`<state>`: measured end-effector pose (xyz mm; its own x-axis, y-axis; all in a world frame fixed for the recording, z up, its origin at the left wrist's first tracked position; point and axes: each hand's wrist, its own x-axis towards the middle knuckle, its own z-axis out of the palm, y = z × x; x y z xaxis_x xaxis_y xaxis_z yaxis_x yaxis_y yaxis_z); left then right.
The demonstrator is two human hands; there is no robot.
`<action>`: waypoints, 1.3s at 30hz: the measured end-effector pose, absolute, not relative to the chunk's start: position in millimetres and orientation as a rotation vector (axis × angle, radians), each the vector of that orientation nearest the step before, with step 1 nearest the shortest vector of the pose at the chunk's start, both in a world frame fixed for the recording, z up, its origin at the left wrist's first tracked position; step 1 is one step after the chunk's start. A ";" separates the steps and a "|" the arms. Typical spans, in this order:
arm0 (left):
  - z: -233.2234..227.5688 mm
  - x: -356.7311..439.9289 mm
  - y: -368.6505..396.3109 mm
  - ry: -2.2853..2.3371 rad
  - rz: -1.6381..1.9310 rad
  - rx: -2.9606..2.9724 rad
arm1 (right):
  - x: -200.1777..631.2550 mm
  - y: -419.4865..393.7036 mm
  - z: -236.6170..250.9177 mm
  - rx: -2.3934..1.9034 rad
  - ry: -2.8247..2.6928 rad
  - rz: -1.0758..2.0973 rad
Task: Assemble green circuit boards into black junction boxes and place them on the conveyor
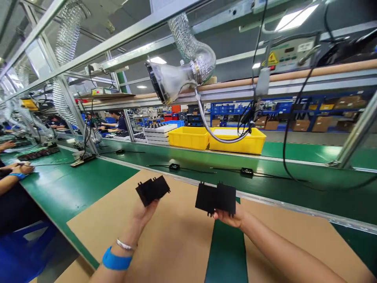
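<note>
Above the cardboard sheet on the tabletop, our left hand grips one black finned part, our right hand another. Beyond the sheet's far edge lie cables and yellow bins.

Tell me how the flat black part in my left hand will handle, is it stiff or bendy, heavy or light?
Probably stiff: the black part keeps flat, straight edges while the left hand holds it only from below. Likely light, since fingertips alone carry it raised. Its small edge tabs look thin, so they might snap or snag if knocked.
</note>
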<state>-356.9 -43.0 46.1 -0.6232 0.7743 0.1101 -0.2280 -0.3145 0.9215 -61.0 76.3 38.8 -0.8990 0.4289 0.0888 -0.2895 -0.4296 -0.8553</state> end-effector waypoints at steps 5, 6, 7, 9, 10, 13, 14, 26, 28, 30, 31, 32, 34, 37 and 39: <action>30.2 -256.2 -45.9 0.755 1.821 0.769 | -2.2 51.1 35.2 -0.232 -1.312 2.296; 27.5 -243.2 -46.9 0.720 1.782 0.782 | 8.6 47.6 35.0 -0.226 -1.305 2.293; 25.5 -232.6 -47.8 0.700 1.746 0.797 | 19.6 44.6 34.7 -0.219 -1.294 2.288; 24.0 -217.0 -49.6 0.689 1.687 0.829 | 42.0 39.7 33.9 -0.213 -1.285 2.277; 24.5 -210.9 -50.5 0.692 1.659 0.844 | 53.1 37.1 33.6 -0.217 -1.293 2.267; 30.3 -194.4 -51.2 0.707 1.570 0.882 | 84.8 26.8 34.0 -0.266 -1.338 2.223; 33.0 -188.6 -49.8 0.714 1.529 0.890 | 94.5 23.0 34.5 -0.299 -1.349 2.206; 29.0 -88.3 8.8 0.775 1.271 0.971 | 195.4 -19.8 51.8 -0.738 -1.836 1.677; 26.7 -78.3 11.8 0.812 1.262 1.023 | 201.0 -33.9 42.9 -0.884 -2.276 1.118; 28.3 -69.1 14.9 0.855 1.242 1.095 | 201.9 -46.7 28.0 -0.995 -2.622 0.617; 30.4 -64.2 17.5 0.880 1.228 1.136 | 201.2 -51.7 20.3 -1.032 -2.711 0.507; 33.0 -58.9 21.3 0.908 1.208 1.184 | 200.3 -55.5 13.6 -1.061 -2.753 0.454; 37.7 -46.4 32.6 0.981 1.151 1.299 | 199.1 -59.1 4.6 -1.092 -2.749 0.398; 37.0 -23.0 53.0 1.131 1.062 1.517 | 198.4 -57.8 1.1 -1.130 -2.688 0.294; 30.0 -5.8 61.8 1.226 1.021 1.669 | 196.1 -55.5 1.0 -1.125 -2.670 0.203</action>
